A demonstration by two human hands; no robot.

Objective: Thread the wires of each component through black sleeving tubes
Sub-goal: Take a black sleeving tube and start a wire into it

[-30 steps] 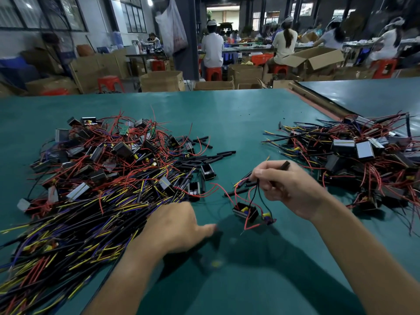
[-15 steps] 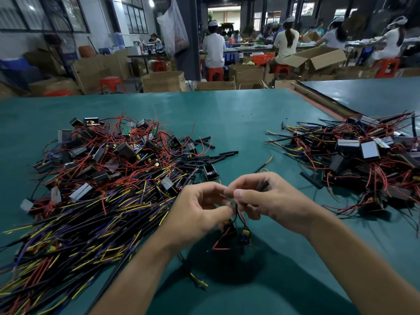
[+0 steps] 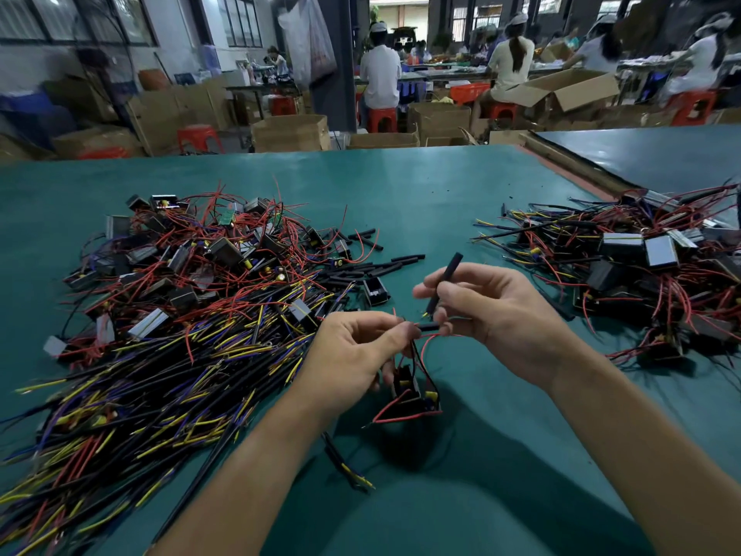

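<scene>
1. Head view: my left hand is raised above the table with the forearm coming in from the lower left. The fingers are curled, and thumb and forefinger pinch the wires near their top ends.
2. My right hand faces it, just beside it, with the forearm running in from the lower right. Thumb and fingers are bent round a black tube, gripping its lower half.
3. The tube is tilted. Its upper end sticks out above my fingers, toward the right, and its lower end points down at the wire tips between my hands.
4. A short black piece lies crosswise between the two sets of fingertips. I cannot tell whether it is a second tube or part of a wire.
5. The component hangs by its wires just under my left fingers, clear of the table. It is a small dark block with a yellow part at its right side, and a red wire loops below it.
6. On the table to my left is a pile of components tangled with red, yellow, purple and black wires.
7. Loose tubes lie at that pile's right edge, beyond my hands.
8. A second heap lies well apart to my right.
</scene>
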